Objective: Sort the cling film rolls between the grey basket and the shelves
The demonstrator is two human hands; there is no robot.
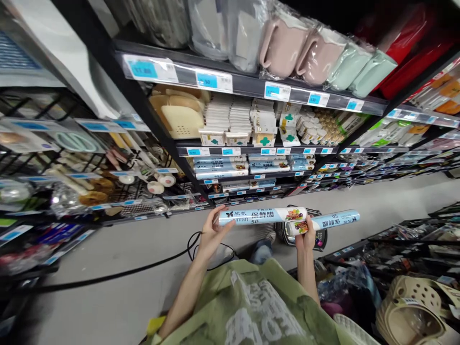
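My left hand (212,232) is closed around the left end of a blue-and-white roll of cling film (262,216), held level in front of my body. Its label shows a butterfly logo, "50" and a food picture. In my right hand (305,235) is a second cling film roll (336,220) of the same kind, its print upside down to me, gripped near its food-picture end. The right end of the first roll lies close over the second one; whether they touch I cannot tell. Below them a dark shopping basket (321,243) is partly hidden.
Ahead, a shelf holds more cling film rolls (221,167), with boxed small goods (232,120) and wrapped pink mugs (285,45) above. Hanging utensils (158,184) are at left. Beige slotted baskets (413,306) stand lower right. A black cable (118,276) crosses over the grey floor (118,254).
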